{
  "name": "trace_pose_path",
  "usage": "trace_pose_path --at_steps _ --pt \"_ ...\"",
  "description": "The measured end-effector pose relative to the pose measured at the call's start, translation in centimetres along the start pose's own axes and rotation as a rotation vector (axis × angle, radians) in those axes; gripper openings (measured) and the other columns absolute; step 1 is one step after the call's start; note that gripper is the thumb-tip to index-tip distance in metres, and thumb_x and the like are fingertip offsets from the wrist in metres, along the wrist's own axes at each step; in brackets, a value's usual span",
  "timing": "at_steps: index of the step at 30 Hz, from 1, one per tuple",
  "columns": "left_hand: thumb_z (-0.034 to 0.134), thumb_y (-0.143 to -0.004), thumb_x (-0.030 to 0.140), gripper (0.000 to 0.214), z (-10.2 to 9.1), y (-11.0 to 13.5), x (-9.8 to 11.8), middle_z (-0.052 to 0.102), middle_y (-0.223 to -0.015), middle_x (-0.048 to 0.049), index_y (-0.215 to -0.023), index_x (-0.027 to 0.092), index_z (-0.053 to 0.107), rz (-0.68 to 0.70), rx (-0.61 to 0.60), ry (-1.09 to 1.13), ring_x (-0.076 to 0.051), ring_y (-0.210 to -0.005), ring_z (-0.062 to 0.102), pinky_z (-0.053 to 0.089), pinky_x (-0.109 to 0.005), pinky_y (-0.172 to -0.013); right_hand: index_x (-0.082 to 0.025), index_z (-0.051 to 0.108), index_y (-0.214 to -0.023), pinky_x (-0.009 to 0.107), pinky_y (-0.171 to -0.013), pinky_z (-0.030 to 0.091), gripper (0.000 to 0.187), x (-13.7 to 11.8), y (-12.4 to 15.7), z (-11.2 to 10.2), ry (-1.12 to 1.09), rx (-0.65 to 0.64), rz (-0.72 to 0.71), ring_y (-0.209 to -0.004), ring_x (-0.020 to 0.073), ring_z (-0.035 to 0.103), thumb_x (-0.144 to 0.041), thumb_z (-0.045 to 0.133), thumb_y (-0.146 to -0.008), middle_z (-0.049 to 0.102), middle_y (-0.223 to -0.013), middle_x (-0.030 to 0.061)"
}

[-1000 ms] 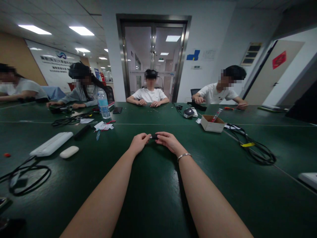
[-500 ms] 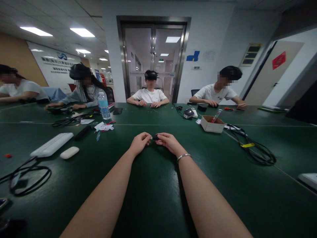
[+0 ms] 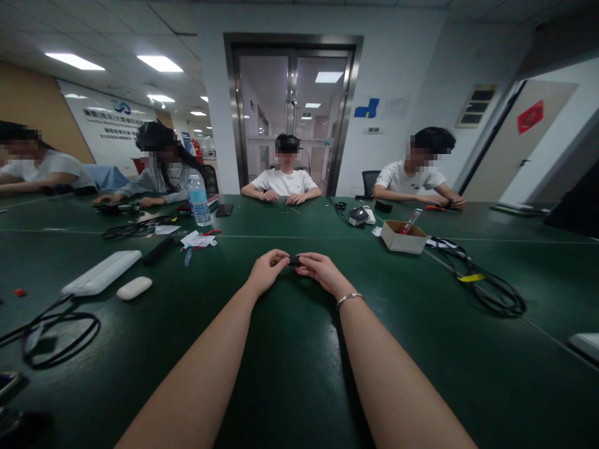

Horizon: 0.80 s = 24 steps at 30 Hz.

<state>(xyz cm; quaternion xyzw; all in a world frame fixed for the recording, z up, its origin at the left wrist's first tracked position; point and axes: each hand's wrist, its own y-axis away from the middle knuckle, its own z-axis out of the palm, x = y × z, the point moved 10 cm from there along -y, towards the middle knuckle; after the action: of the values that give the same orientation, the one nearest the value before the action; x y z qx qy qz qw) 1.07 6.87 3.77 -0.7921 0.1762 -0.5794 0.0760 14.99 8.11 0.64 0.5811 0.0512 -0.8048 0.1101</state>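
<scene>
Over the dark green table (image 3: 290,349), my two hands meet around a small black stick-like object (image 3: 294,260). My left hand (image 3: 270,268) pinches its left end between thumb and fingertips. On the other end, the thumb and fingers of my right hand (image 3: 319,272) are closed. The object lies level between my fingertips, close to the tabletop. Its ends are covered by my fingers, and it is too small to make out in detail. A silver bracelet (image 3: 350,300) is on my right wrist.
A cardboard box (image 3: 403,241) and coiled black cable (image 3: 491,290) are to the right. Leftward are a white power bank (image 3: 102,272), a white oval case (image 3: 135,288), a water bottle (image 3: 199,202) and paper scraps (image 3: 197,240). Several people sit across the table.
A silvery bit showing at the object's left end is now out of sight, and my fingertips sit slightly closer together. The person at far right has brought their hands together.
</scene>
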Motion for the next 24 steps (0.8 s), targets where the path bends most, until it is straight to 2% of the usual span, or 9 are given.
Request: trace_pose_path --at_steps 3,6,11,15,19,21,24 --pt "0.063 -0.076 0.035 0.025 -0.5 0.1 0.7 0.067 -0.096 -0.0063 -0.095 0.019 0.064 0.049 0.046 -0.066 -0.018 -0.090 0.061 0.046 -0.031 -0.085 -0.008 0.065 -0.090 0.019 -0.062 0.058 0.010 0.0 0.0 0.1 0.010 -0.015 0.003 -0.065 0.0140 0.067 -0.004 0.064 -0.081 0.068 -0.079 0.0092" --pt "0.064 -0.075 0.034 0.027 -0.5 0.0 0.6 0.066 -0.099 -0.0068 -0.096 0.018 0.064 0.048 0.042 -0.061 -0.019 -0.092 0.060 0.046 -0.032 -0.087 -0.008 0.066 -0.089 0.019 -0.061 0.058 0.010 -0.1 0.1 0.1 0.011 -0.011 0.001 -0.065 0.0136 0.067 -0.003 0.063 -0.081 0.068 -0.078 0.0088" --pt "0.055 -0.081 0.039 0.029 0.0 -0.2 -0.4 0.067 -0.093 -0.0062 -0.099 0.018 0.062 -0.013 0.011 0.015 -0.018 -0.085 0.062 0.048 -0.033 -0.083 -0.008 0.066 -0.088 0.018 -0.060 0.058 0.009 -0.2 0.2 0.1 0.006 -0.005 0.005 -0.061 0.0118 0.066 -0.003 0.062 -0.081 0.068 -0.078 0.0078" --pt "0.062 -0.075 0.032 0.027 -0.5 -0.2 0.2 0.066 -0.094 -0.0056 -0.099 0.018 0.064 0.046 0.060 -0.064 -0.018 -0.089 0.060 0.046 -0.032 -0.086 -0.008 0.066 -0.088 0.018 -0.060 0.057 0.009 -0.1 0.0 0.1 0.004 -0.013 0.009 -0.061 0.0119 0.066 -0.004 0.064 -0.080 0.068 -0.076 0.0077" --pt "0.050 -0.083 0.041 0.034 0.3 -0.4 -1.1 0.065 -0.081 -0.0047 -0.105 0.017 0.061 -0.054 -0.015 -0.005 -0.016 -0.075 0.060 0.047 -0.030 -0.073 -0.008 0.066 -0.087 0.018 -0.060 0.057 0.009 -0.1 0.0 0.1 0.003 -0.004 0.006 -0.061 0.0121 0.066 -0.003 0.063 -0.080 0.068 -0.077 0.0080" --pt "0.048 -0.084 0.040 0.033 0.4 -0.4 -1.2 0.063 -0.076 -0.0030 -0.103 0.018 0.061 -0.059 -0.027 -0.030 -0.015 -0.071 0.058 0.046 -0.028 -0.070 -0.008 0.066 -0.087 0.018 -0.060 0.057 0.010 -0.1 0.0 0.2 0.006 -0.007 0.005 -0.060 0.0112 0.065 -0.001 0.060 -0.081 0.068 -0.078 0.0082" --pt "0.054 -0.079 0.033 0.027 0.0 -0.4 -0.8 0.063 -0.085 -0.0032 -0.101 0.019 0.063 -0.024 0.015 -0.052 -0.015 -0.079 0.058 0.045 -0.027 -0.074 -0.008 0.066 -0.087 0.018 -0.060 0.057 0.011 -0.1 0.1 0.3 0.012 -0.011 0.008 -0.061 0.0119 0.066 -0.001 0.058 -0.082 0.068 -0.076 0.0081"
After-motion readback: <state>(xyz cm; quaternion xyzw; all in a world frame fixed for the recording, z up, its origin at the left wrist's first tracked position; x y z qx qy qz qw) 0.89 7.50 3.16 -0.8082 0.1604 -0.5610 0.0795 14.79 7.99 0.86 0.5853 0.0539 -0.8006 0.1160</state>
